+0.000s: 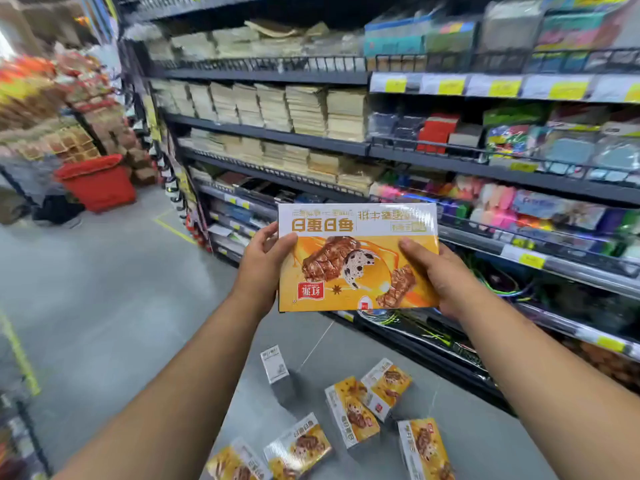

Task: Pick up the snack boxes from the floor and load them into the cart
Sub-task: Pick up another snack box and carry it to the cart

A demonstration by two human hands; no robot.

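Left hand (pixel 263 261) and right hand (pixel 438 271) clamp the box (pixel 356 258) by its side edges, print upside down. Other boxes (pixel 349 410) lie scattered on the floor (pixel 104 289) below the box.

Held snack box (pixel 358 258) at frame centre: yellow-orange, white top band, chocolate-bar picture, red logo, print upside down, face toward the camera. Left hand (pixel 263 268) grips its 9 o'clock edge, right hand (pixel 440 271) its 3 o'clock edge, thumbs on the front.

Six more on the floor, around 6 o'clock of it:
- white-faced box (pixel 274 368), upright, apart at 7 o'clock
- leaning box (pixel 386 386), touching middle box (pixel 349 410)
- right box (pixel 424 448), at 5 o'clock
- flat box (pixel 298 445), beside edge box (pixel 237 462)

Red cart (pixel 98 181) at 10 o'clock, well apart.
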